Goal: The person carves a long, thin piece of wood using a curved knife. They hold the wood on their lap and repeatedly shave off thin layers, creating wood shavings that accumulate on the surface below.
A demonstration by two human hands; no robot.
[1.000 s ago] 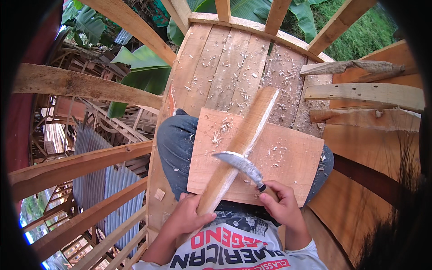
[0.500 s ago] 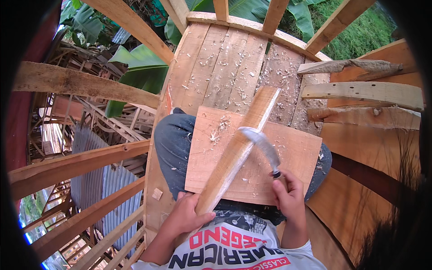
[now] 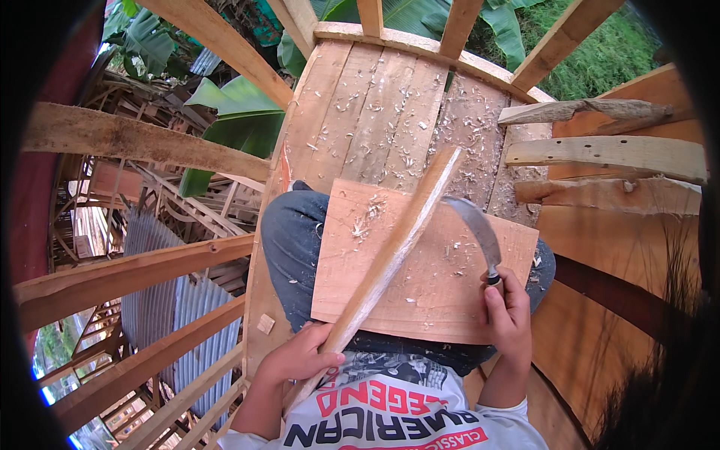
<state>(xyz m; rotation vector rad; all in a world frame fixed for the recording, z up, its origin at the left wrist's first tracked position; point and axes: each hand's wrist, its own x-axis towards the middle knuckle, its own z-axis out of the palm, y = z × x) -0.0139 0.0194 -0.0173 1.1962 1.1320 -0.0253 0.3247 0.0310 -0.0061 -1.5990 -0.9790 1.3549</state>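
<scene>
From afar, my left grip (image 3: 304,354) clasps the wooden bar (image 3: 393,256), apparently for steadiness, and my right grip (image 3: 511,311) the curved knife (image 3: 479,229).

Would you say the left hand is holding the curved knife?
No, the right hand holds the curved knife, the left hand a wooden bar.
</scene>
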